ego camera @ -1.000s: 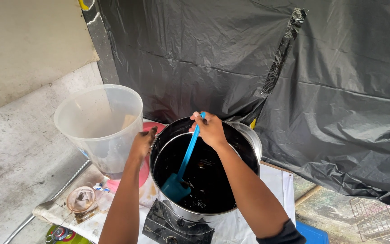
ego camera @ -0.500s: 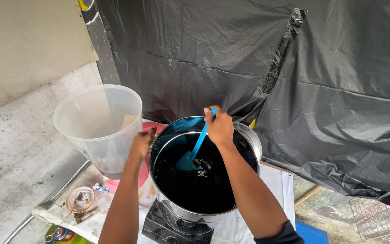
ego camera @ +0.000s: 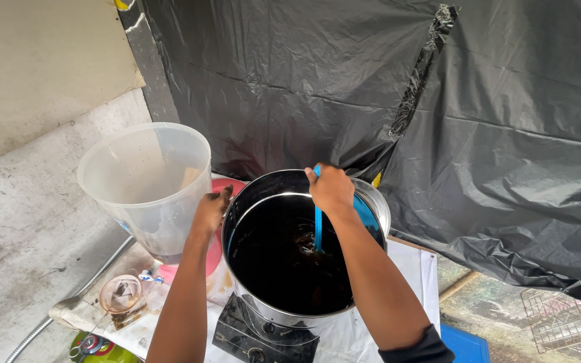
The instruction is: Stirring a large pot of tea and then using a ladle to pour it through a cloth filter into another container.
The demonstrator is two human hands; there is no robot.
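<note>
**Stirring dark liquid in a steel pot**

Steel pot (ego camera: 304, 296) stands on a black single-burner stove (ego camera: 263, 336) near the front edge of the table (ego camera: 411, 269), which is covered in white cloth. The pot is nearly full of black liquid (ego camera: 284, 262). The right hand (ego camera: 331, 188) is closed in a fist round the top of a blue stirrer (ego camera: 318, 228), whose shaft drops almost straight down into the liquid toward the far side of the pot. The left hand (ego camera: 211, 210) rests on the pot's left rim, fingers curled over it; whether they clamp the rim or only lean on it I cannot tell.

Just beside the pot, toward the table's left edge, stands a large translucent bucket (ego camera: 146, 185), with a pink plastic thing (ego camera: 213, 252) partly hidden between the two. A small round strainer (ego camera: 121, 294) lies at the front left corner. Black plastic sheeting (ego camera: 371, 87) hangs behind.

To stir well here, I would judge that slow, wide sweeps keep the high liquid from slopping over the rim. The left hand should brace the pot so it does not slide on the stove, staying on the cool outer edge.
</note>
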